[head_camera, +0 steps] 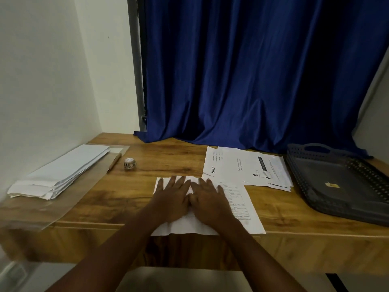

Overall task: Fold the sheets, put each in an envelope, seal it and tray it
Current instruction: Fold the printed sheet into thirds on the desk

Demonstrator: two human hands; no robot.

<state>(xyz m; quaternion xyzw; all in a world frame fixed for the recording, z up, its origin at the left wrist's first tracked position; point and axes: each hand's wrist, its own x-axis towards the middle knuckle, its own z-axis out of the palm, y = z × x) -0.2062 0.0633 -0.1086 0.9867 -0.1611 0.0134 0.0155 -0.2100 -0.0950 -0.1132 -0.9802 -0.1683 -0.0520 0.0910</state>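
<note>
A printed sheet lies at the front edge of the wooden table, its left part folded over. My left hand and my right hand both press flat on the folded part, fingers straight, side by side. More printed sheets lie in a loose pile behind it to the right. A stack of white envelopes rests at the left on a clear plastic sleeve. A small roll of stickers stands between the envelopes and the sheets. A dark plastic tray sits at the right.
A blue curtain hangs behind the table and touches its back edge. A white wall closes the left side. The clear sleeve overhangs the table's front left edge.
</note>
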